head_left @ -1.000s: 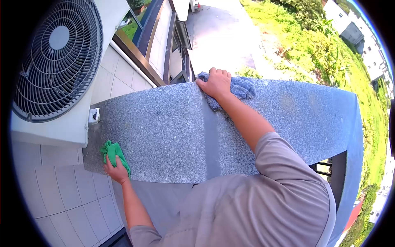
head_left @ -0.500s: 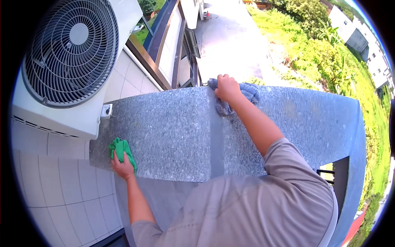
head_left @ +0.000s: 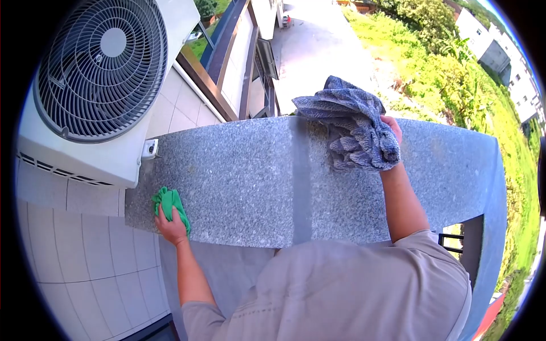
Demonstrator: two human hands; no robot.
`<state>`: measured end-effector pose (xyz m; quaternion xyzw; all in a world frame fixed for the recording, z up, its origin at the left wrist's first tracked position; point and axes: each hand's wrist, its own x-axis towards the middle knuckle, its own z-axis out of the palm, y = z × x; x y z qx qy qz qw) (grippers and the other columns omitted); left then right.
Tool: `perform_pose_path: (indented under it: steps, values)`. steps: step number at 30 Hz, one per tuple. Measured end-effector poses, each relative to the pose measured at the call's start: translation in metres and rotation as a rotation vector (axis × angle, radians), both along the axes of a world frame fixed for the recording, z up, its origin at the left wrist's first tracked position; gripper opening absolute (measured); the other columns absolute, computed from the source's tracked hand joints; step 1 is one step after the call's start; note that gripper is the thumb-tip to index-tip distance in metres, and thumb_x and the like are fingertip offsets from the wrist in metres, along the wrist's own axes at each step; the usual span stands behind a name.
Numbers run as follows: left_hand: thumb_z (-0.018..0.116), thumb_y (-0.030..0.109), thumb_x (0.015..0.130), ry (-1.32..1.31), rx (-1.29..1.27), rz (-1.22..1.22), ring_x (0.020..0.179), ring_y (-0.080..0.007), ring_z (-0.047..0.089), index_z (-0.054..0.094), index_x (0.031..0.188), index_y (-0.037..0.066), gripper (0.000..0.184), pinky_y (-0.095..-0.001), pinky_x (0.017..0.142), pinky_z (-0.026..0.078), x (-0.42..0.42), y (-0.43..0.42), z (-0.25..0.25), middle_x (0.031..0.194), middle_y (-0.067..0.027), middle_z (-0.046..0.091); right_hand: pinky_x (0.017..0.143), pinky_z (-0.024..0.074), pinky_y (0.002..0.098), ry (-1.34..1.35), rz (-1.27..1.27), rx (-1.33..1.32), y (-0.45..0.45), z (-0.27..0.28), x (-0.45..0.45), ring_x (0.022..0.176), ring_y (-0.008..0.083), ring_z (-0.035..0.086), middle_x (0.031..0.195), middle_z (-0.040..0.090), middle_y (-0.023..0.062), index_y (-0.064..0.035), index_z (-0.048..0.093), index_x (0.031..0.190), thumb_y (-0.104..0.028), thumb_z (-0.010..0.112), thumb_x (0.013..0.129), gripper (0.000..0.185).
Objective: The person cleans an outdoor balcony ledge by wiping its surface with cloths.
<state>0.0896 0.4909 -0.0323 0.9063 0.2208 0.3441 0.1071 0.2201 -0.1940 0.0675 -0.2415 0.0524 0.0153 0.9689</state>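
Observation:
A bunched green cloth lies under my left hand at the left end of the speckled granite slab; my fingers are wrapped round it. My right hand grips a blue-grey towel, lifted above the slab near its far edge. The towel hangs in loose folds and hides most of my fingers. A smooth grey strip crosses the slab, left of the towel.
An outdoor air-conditioner unit stands at the upper left, with a small white box beside the slab's corner. Tiled wall is at the left. Beyond the slab's far edge lie pavement and greenery far below.
My right hand has raised the blue-grey towel off the slab's far edge and moved right with it. My left hand stays on the green cloth. The view has shifted slightly.

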Motion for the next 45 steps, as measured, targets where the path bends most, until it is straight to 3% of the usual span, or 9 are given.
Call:
perform_pose_path:
  steps: [2,4,12,19,26,28,32,37,45]
  values:
    - [0.073,0.035,0.096,-0.003,-0.002,0.002,0.115,-0.0454,0.065,0.069,0.141,0.012,0.051,-0.0527,0.098,0.051,0.001,0.001,-0.002,0.123,-0.0227,0.068,0.095,0.0636,0.0442,0.167,-0.023,-0.196,-0.005,0.014,-0.015,0.105,0.0331,0.076,0.122,0.076,0.0215,0.0073,0.067,0.131,-0.033,0.064,0.105,0.049]
    - [0.073,0.036,0.096,0.001,-0.018,0.013,0.114,-0.0453,0.065,0.069,0.141,0.012,0.051,-0.0524,0.098,0.051,0.002,0.006,-0.007,0.123,-0.0227,0.068,0.1,0.058,0.0449,0.25,0.045,-1.409,-0.045,-0.029,-0.018,0.113,0.0336,0.074,0.128,0.074,0.0218,0.0087,0.063,0.137,-0.047,0.079,0.094,0.072]
    - [0.073,0.04,0.098,0.004,0.008,0.011,0.112,-0.0435,0.067,0.07,0.141,0.013,0.051,-0.0518,0.094,0.052,0.003,-0.003,0.003,0.12,-0.0221,0.069,0.105,0.053,0.051,0.269,-0.244,-2.406,-0.025,-0.032,-0.01,0.129,0.0413,0.062,0.135,0.066,0.0232,-0.0014,0.062,0.132,-0.032,0.072,0.094,0.05]
    - [0.073,0.041,0.098,-0.017,0.029,0.011,0.111,-0.0441,0.067,0.071,0.14,0.013,0.051,-0.0518,0.093,0.052,0.002,0.005,-0.007,0.119,-0.0223,0.069,0.097,0.0565,0.0485,0.32,-0.06,-2.299,-0.015,-0.024,-0.003,0.117,0.0395,0.069,0.129,0.07,0.0174,-0.0049,0.07,0.129,-0.034,0.074,0.098,0.043]
    - [0.073,0.04,0.098,-0.002,0.028,0.03,0.112,-0.0437,0.067,0.071,0.14,0.013,0.05,-0.0515,0.095,0.052,0.0,0.002,-0.003,0.12,-0.0222,0.07,0.081,0.056,0.0352,0.136,-0.337,-0.962,-0.073,-0.02,0.038,0.085,0.0175,0.071,0.096,0.078,0.0102,0.003,0.078,0.11,-0.027,0.075,0.1,0.032]
    - [0.073,0.04,0.098,-0.009,0.028,0.03,0.113,-0.0436,0.067,0.071,0.14,0.013,0.05,-0.0512,0.095,0.052,0.003,0.002,-0.004,0.121,-0.0219,0.07,0.075,0.0548,0.0328,0.11,-0.498,-1.019,-0.091,-0.009,0.048,0.078,0.0143,0.068,0.089,0.076,0.0083,0.005,0.077,0.109,-0.029,0.074,0.102,0.035]
    - [0.072,0.04,0.098,0.013,0.031,0.018,0.115,-0.0432,0.066,0.069,0.141,0.012,0.051,-0.0511,0.096,0.052,0.002,0.003,-0.004,0.125,-0.0214,0.07,0.094,0.0528,0.0386,0.555,-0.743,-2.662,-0.118,-0.035,0.047,0.113,0.0274,0.067,0.121,0.071,0.0151,-0.0023,0.071,0.124,-0.025,0.071,0.1,0.033]
    - [0.072,0.04,0.099,0.026,0.009,0.019,0.117,-0.0428,0.066,0.068,0.143,0.012,0.052,-0.0511,0.098,0.052,0.001,0.006,-0.005,0.128,-0.0216,0.069,0.112,0.045,0.0508,-0.303,-0.697,-2.391,-0.094,-0.041,0.029,0.13,0.0343,0.06,0.137,0.066,0.0121,-0.0078,0.067,0.135,-0.039,0.068,0.1,0.046]
    - [0.072,0.041,0.098,0.037,0.019,0.011,0.116,-0.0432,0.066,0.069,0.143,0.014,0.053,-0.051,0.098,0.052,0.002,0.005,-0.004,0.127,-0.0218,0.068,0.121,0.0365,0.0499,0.033,0.205,-2.661,-0.089,-0.036,0.055,0.14,0.0316,0.057,0.149,0.064,0.0126,-0.0182,0.064,0.147,-0.06,0.044,0.11,0.06]
